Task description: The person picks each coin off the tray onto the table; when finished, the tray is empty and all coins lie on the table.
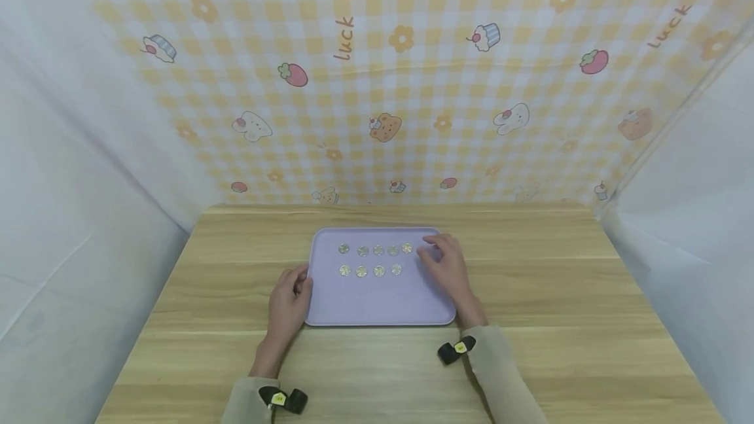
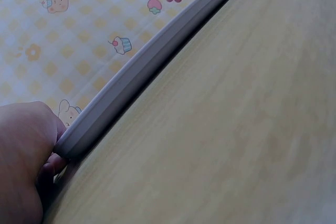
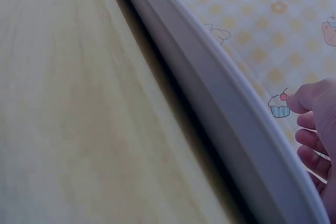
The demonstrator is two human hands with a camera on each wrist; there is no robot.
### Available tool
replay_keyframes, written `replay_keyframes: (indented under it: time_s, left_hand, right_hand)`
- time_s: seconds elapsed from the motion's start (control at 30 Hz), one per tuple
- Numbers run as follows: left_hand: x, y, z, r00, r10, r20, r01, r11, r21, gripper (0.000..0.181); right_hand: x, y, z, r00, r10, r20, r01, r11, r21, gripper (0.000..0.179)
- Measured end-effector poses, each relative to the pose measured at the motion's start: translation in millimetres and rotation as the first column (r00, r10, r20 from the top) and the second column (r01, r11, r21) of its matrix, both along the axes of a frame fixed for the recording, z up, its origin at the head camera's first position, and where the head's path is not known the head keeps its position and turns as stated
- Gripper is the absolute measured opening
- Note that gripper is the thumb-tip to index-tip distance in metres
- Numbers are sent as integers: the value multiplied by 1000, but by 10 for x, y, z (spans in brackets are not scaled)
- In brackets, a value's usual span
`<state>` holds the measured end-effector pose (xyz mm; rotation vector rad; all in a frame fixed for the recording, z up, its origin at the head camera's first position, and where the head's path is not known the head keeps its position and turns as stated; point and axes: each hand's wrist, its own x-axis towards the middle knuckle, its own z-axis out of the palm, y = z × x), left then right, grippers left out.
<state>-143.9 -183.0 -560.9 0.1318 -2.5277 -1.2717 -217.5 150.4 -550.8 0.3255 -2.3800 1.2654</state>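
Coins (image 1: 379, 271) lie in two rows on a tray (image 1: 377, 306) atop the bench (image 1: 377, 365), apparently being lined up. The left grip (image 1: 288, 306) clasps the tray's edge; the right grip (image 1: 448, 268), loose and seemingly empty, hovers beside them. Further adjusting likely needs a light pinch.

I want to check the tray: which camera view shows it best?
The head view: the purple tray shows nearly whole from above. Both wrist views show only part of its rim and outer side.
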Motion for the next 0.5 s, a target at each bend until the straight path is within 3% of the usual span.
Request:
replay_keyframes:
  time_s: [0.5]
  left_hand:
    - [-2, -17, 1, 1000, -7, 30, 7, 1000, 4, 32]
  right_hand:
    - [-55, -270, -3, 999, 43, 17, -43, 998, 50, 29]
